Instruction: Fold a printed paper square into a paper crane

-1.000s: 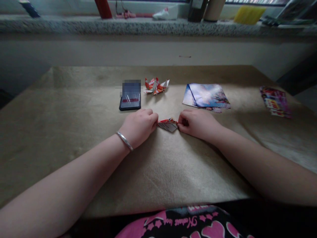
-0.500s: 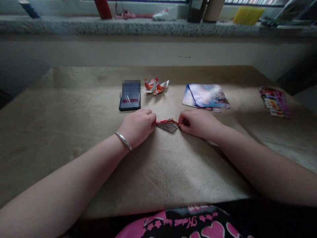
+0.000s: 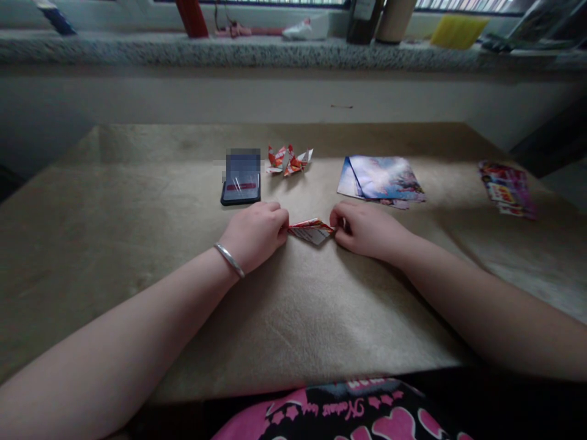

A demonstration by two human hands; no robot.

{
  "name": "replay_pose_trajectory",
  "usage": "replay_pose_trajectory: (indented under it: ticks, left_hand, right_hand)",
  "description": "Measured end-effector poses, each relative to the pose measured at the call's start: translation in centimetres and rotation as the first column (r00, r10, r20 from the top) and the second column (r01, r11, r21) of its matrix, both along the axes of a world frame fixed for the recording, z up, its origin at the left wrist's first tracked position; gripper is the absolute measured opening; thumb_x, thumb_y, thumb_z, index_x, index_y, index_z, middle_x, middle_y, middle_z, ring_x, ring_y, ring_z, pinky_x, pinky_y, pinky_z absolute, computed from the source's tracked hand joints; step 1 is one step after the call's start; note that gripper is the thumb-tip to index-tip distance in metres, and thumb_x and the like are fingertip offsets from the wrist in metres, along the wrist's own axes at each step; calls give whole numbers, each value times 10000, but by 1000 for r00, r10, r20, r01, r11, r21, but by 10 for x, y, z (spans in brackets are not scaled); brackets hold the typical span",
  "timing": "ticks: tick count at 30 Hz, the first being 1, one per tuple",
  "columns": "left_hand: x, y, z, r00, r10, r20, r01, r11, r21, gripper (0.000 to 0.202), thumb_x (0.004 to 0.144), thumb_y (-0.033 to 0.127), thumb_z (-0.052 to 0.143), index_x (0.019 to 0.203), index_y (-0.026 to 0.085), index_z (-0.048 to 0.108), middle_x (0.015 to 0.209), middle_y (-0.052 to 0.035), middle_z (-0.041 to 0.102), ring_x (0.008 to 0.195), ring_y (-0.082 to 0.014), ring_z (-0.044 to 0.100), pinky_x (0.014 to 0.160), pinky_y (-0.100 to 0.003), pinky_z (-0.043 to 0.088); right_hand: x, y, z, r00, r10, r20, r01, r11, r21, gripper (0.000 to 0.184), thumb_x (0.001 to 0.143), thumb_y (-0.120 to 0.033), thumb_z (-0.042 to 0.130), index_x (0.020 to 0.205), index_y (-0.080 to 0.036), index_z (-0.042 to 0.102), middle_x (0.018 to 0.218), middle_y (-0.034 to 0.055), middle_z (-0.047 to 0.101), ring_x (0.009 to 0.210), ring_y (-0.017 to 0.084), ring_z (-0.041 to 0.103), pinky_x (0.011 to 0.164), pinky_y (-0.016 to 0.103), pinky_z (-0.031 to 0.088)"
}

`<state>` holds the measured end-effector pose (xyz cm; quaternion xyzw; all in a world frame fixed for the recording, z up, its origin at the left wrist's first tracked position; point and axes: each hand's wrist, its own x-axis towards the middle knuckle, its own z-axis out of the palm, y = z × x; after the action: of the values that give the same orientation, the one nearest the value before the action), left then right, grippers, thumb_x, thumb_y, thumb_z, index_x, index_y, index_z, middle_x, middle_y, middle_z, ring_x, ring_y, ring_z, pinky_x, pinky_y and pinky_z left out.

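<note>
A small folded paper, red along its upper edge and pale with print on the front, lies between my hands, low over the table. My left hand, below a silver bangle, pinches its left tip. At the opposite tip are the closed thumb and fingers of my right hand. The fingers cover both ends of the paper. Just beyond my left hand stand red-and-white folded paper pieces with pointed tips, beside a phone.
A stack of blue-and-pink picture sheets lies past my right hand. Farther right is a fanned pile of pink cards. The tan-covered table ends at a wall, under a granite sill holding bottles and a yellow block.
My right fingers have shifted very slightly to the right at the paper's tip. My left hand and the folded paper stay nearly still.
</note>
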<state>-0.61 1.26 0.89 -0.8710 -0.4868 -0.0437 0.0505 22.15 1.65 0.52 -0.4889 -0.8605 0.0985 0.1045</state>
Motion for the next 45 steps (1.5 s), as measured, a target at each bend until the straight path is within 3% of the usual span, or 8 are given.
replay_pose_trajectory:
  ticks: [9,16,22,26,29,35,40,45]
  left_hand:
    - [-1,1,-6,994,-28,105,27,999,19,94,778,174,515,820,166,598,882,-62,622,821,-206,586,662,-290,449]
    - [-1,6,-14,896,-316,313,341,940,-28,138,801,215,567,922,149,558,1025,-88,605,924,-199,570,823,-317,476]
    - [-2,8,-16,816,-209,539,281,958,-52,112,839,257,545,889,164,581,895,-33,598,773,-128,562,702,-240,461]
    - [-1,7,-14,770,-87,632,246,955,-168,129,843,265,508,848,154,573,800,-12,609,713,-113,553,651,-222,441]
    - [1,6,-11,801,-30,598,217,945,-243,147,840,273,505,845,150,586,769,-8,616,678,-109,539,629,-223,423]
    - [3,7,-9,869,-38,494,172,958,-229,168,844,274,500,834,151,615,742,-16,602,697,-132,525,659,-258,414]
    - [1,10,-16,857,-69,511,159,978,-134,144,825,220,519,884,135,620,959,-69,592,784,-131,546,744,-270,467]
    - [0,13,-20,876,-114,468,159,986,-56,150,817,203,529,882,131,644,968,-77,599,785,-135,559,752,-282,477]
  right_hand:
    - [-4,2,-9,984,84,-159,-80,996,29,93,812,-240,568,805,-168,626,893,52,600,672,118,532,646,247,396]
    - [-3,6,-9,946,-80,-313,48,993,-108,115,784,-255,595,734,-164,645,717,20,601,645,128,515,595,254,370]
    - [-5,7,-10,805,-256,-535,35,921,-388,233,764,-376,617,719,-149,641,617,-7,578,552,99,459,527,244,331]
    - [-6,6,-13,678,-270,-684,-75,900,-430,331,771,-424,622,959,-152,614,631,-13,624,526,92,489,518,230,353]
    - [-8,4,-13,627,-233,-743,-125,912,-391,333,746,-405,655,968,-161,603,669,-7,643,539,89,512,522,225,377]
    - [-12,6,-18,757,-158,-634,-56,951,-305,202,773,-317,630,884,-154,671,686,4,633,575,100,526,540,235,419]
    - [-14,10,-23,840,-9,-543,-10,999,-32,113,773,-207,613,846,-156,682,968,87,656,823,154,595,661,266,480]
    - [-17,11,-23,868,51,-493,-21,998,67,96,764,-178,613,829,-162,683,943,80,645,828,155,592,710,284,490]
